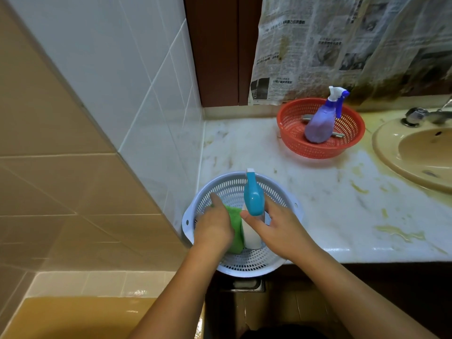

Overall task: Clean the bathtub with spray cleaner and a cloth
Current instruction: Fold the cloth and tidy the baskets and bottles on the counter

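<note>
Right grip [281, 231] round spray bottle [253, 199], left grip [212, 228] on cloth [236, 225], inside basket [247, 268]

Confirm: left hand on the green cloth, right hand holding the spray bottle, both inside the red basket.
Wrong basket. The head view shows the left hand on the green cloth and the right hand holding the spray bottle inside the pale blue basket.

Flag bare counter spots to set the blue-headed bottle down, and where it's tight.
Free: the counter between the pale blue basket and the red basket; also the front strip between the pale blue basket and the sink. Crowded: the pale blue basket holds the left hand, right hand, green cloth and spray bottle; the red basket holds a purple sprayer.
</note>
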The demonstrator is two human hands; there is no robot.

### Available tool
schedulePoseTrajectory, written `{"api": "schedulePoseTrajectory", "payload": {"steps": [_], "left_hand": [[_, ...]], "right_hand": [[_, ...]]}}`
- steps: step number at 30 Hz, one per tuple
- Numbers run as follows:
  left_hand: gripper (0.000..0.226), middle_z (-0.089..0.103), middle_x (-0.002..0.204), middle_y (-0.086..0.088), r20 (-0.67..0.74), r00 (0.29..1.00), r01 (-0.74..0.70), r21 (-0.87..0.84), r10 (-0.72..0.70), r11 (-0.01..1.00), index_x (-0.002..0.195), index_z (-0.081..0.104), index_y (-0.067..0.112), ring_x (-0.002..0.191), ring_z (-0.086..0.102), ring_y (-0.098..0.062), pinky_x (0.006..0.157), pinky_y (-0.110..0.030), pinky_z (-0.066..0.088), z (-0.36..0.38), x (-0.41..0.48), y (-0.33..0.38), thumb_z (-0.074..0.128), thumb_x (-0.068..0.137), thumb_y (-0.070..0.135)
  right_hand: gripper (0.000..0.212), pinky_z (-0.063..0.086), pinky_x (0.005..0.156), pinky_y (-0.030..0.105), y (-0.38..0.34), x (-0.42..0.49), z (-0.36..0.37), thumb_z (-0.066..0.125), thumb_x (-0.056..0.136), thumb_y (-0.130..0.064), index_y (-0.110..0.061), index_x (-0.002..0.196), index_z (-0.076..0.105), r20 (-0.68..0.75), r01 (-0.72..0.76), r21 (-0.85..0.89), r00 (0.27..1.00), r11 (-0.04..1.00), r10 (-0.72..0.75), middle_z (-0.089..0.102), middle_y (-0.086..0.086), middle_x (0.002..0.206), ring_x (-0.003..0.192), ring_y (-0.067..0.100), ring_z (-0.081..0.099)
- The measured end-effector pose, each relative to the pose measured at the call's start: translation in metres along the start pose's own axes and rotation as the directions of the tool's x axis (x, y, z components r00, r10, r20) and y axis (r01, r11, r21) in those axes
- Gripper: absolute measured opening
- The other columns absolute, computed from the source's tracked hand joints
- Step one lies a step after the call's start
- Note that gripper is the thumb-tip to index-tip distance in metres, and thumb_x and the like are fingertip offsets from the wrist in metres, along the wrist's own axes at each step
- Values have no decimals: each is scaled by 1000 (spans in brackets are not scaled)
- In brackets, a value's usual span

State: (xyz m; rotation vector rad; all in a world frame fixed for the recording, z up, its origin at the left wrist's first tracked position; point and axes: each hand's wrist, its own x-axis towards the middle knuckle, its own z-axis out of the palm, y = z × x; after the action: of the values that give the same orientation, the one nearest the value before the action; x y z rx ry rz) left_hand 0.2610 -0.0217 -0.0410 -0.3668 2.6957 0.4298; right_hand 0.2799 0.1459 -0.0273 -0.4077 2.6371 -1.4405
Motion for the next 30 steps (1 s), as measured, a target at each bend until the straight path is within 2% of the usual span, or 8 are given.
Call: {"api": "schedulePoseTrajectory", "payload": {"steps": [2, 7, 11, 15, 17, 21, 26, 30], "left_hand": [[100, 32, 164, -15, -8, 1000, -12, -36, 12, 999, 162, -19, 17, 138, 51, -32, 106, -43, 51, -1, 0, -1, 57, 97, 7], [102, 57, 138, -17, -41, 998, -52, -129, 48, 990, 159, -26, 23, 111, 65, -27, 85, -39, 58, -1, 3, -8, 55, 98, 8], [103, 49, 146, -13, -48, 996, -80, -172, 73, 982, 158, -29, 28, 111, 63, -26, 87, -37, 56, -4, 4, -12, 55, 100, 10], [100, 24, 167, -8, -137, 984, -145, -245, 114, 958, 162, -18, 27, 140, 45, -26, 101, -34, 46, -7, -1, -17, 58, 100, 11], [98, 24, 166, -6, -191, 972, -186, -267, 137, 946, 164, -11, 26, 145, 40, -26, 108, -36, 44, -7, -1, -19, 62, 99, 11], [93, 36, 154, -8, -294, 943, -236, -249, 158, 939, 164, 1, 28, 128, 54, -27, 98, -44, 53, -7, -5, -19, 62, 97, 9], [80, 42, 140, -9, -305, 937, -224, -149, 171, 963, 161, 16, 26, 111, 59, -28, 85, -42, 55, -5, -12, -19, 59, 96, 10], [72, 46, 137, -10, -323, 928, -223, -85, 185, 971, 157, 23, 25, 112, 58, -31, 77, -33, 44, -11, -17, -19, 56, 95, 7]], "right_hand": [[11, 43, 80, 22, 0, 0, 0, 60, 99, -53, -56, 97, 50, -3, 0, 4, 1000, 1000, 0, 63, -32, 102, 99, -3, 60], [10, 42, 80, 21, -2, -1, 0, 60, 99, -55, -57, 97, 50, -5, 4, 9, 1000, 1000, -4, 62, -34, 103, 101, -4, 60], [11, 40, 81, 18, -2, 0, 0, 60, 99, -54, -57, 99, 50, -2, 2, 19, 1000, 1000, -2, 62, -36, 105, 104, -7, 59], [12, 41, 83, 19, 0, -1, 0, 60, 99, -55, -54, 108, 53, 2, -9, 33, 1000, 999, 9, 64, -34, 108, 107, -7, 59], [13, 43, 86, 21, 2, 0, 1, 60, 98, -57, -53, 109, 54, -3, -16, 43, 1000, 999, 16, 65, -32, 109, 109, -6, 60], [17, 49, 94, 30, 6, 1, 4, 60, 96, -61, -53, 110, 55, -5, -42, 53, 999, 998, 42, 67, -27, 112, 113, -4, 61], [21, 49, 96, 28, 6, 0, 3, 60, 96, -61, -51, 114, 57, -8, -52, 44, 999, 998, 53, 68, -27, 114, 113, -5, 60], [17, 48, 93, 27, 5, 0, 3, 60, 96, -60, -51, 110, 55, -6, -53, 45, 999, 998, 54, 68, -26, 111, 112, -4, 61]]}}
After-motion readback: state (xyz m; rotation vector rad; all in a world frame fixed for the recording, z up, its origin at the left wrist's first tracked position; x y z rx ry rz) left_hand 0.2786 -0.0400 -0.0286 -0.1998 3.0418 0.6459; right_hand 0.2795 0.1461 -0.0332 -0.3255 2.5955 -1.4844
